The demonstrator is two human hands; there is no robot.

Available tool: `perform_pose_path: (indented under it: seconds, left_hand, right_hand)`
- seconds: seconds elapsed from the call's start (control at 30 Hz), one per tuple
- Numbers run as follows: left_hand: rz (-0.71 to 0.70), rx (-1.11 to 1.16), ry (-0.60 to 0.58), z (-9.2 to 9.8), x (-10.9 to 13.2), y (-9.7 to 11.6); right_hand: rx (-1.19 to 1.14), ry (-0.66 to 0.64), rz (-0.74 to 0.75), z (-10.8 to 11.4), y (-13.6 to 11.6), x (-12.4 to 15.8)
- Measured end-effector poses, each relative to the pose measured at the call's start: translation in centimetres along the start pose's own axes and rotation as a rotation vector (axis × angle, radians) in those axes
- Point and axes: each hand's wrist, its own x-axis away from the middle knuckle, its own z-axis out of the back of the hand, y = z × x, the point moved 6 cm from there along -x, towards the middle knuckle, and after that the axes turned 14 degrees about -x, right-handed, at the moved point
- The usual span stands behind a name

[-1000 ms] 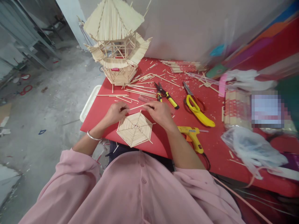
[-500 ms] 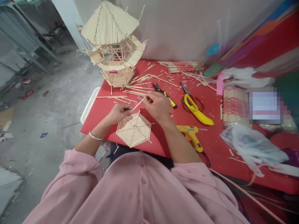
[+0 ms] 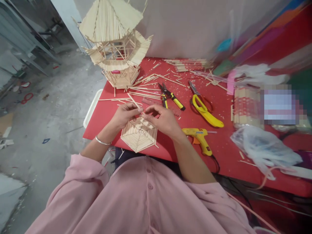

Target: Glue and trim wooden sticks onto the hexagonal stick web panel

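A thin wooden stick (image 3: 134, 101) slants up and to the left out of my left hand (image 3: 125, 116), whose thumb and fingers pinch it. At its lower end the fingertips of my right hand (image 3: 162, 121) close in, touching the stick close to the left thumb. Just below both hands, a flat hexagonal panel of wooden sticks (image 3: 139, 136), laid in rings like a web, lies at the table's front edge. My right fingers cover part of its upper right side.
A stick pagoda model (image 3: 119, 52) stands at the back left of the red table (image 3: 168, 148). Pliers (image 3: 172, 97), yellow-handled scissors (image 3: 204, 112) and a yellow glue gun (image 3: 201, 138) lie to the right. Beyond them are bundled sticks (image 3: 246, 105) and a plastic bag (image 3: 263, 146).
The stick has turned from leaning right to leaning left. My right hand has come down from its upper end towards my left fingers, uncovering the pliers' handles.
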Motion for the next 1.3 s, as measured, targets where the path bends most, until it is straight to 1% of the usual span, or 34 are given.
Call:
perform_pose_path:
  seconds: [0.07, 0.13, 0.2, 0.27, 0.33, 0.4, 0.47, 0.5, 0.57, 0.63, 0.7, 0.77, 0.87, 0.93, 1.0, 1.07, 1.1, 1.13, 1.23, 1.3]
  left_hand:
    - [-0.028, 0.009, -0.039, -1.2, -0.1, -0.1]
    - [-0.051, -0.007, -0.072, -2.0, -0.1, -0.2]
    - [-0.083, -0.065, -0.07, -2.0, 0.0, -0.1]
    - [-0.132, -0.169, 0.016, -0.8, 0.3, 0.0]
    - [-0.18, -0.303, 0.166, 1.4, 0.8, -0.1]
    - [-0.196, -0.434, 0.288, 3.7, 1.4, -0.5]
    - [-0.194, -0.553, 0.348, 5.5, 1.9, -1.2]
    - [-0.187, -0.594, 0.354, 6.1, 2.1, -1.6]
    - [-0.168, -0.63, 0.33, 6.7, 2.3, -2.1]
    - [-0.168, -0.635, 0.266, 6.3, 2.2, -2.2]
    - [-0.199, -0.651, 0.193, 5.4, 1.8, -1.7]
    - [-0.241, -0.683, 0.121, 4.1, 1.3, -0.9]
    - [-0.282, -0.72, -0.019, 2.0, 0.4, 0.3]
    - [-0.297, -0.751, -0.118, 0.8, 0.1, 0.7]
    - [-0.307, -0.786, -0.152, 0.5, 0.2, 0.9]
    - [-0.306, -0.82, -0.098, 1.4, 0.6, 0.7]
    - [-0.297, -0.842, -0.053, 2.2, 0.9, 0.4]
    - [-0.28, -0.86, -0.002, 3.1, 1.3, -0.1]
    - [-0.192, -0.961, 0.138, 5.5, 2.5, -1.9]
    - [-0.201, -1.0, 0.17, 5.9, 3.0, -2.7]
  right_hand:
    - [-0.056, 0.036, 0.016, -0.2, 0.3, 0.9]
    - [-0.061, 0.059, 0.008, 0.1, 0.9, 1.4]
    - [-0.031, 0.083, 0.005, 0.8, 1.4, 2.1]
    - [0.029, 0.119, 0.021, 1.7, 1.8, 3.0]
    - [0.127, 0.148, 0.045, 2.4, 1.9, 3.9]
    - [0.273, 0.15, 0.069, 2.8, 2.0, 4.6]
    - [0.448, 0.136, 0.09, 2.9, 2.0, 4.6]
    - [0.531, 0.118, 0.098, 2.9, 1.9, 4.2]
    - [0.663, 0.048, 0.12, 2.4, 2.0, 3.0]
    - [0.741, -0.042, 0.153, 1.7, 2.1, 1.5]
    - [0.775, -0.105, 0.191, 1.0, 2.1, 0.2]
    - [0.777, -0.132, 0.226, 0.5, 2.1, -0.6]
    - [0.756, -0.146, 0.249, 0.1, 2.0, -0.5]
    - [0.722, -0.109, 0.249, 0.4, 1.7, 0.3]
    - [0.678, -0.004, 0.246, 1.2, 1.2, 1.9]
    - [0.653, 0.106, 0.218, 2.1, 1.1, 4.4]
    - [0.655, 0.125, 0.19, 2.3, 1.3, 5.8]
    - [0.659, 0.104, 0.149, 2.4, 1.7, 7.2]
    - [0.657, -0.038, 0.029, 2.1, 3.5, 11.1]
    - [0.656, -0.083, -0.02, 1.9, 4.6, 12.8]
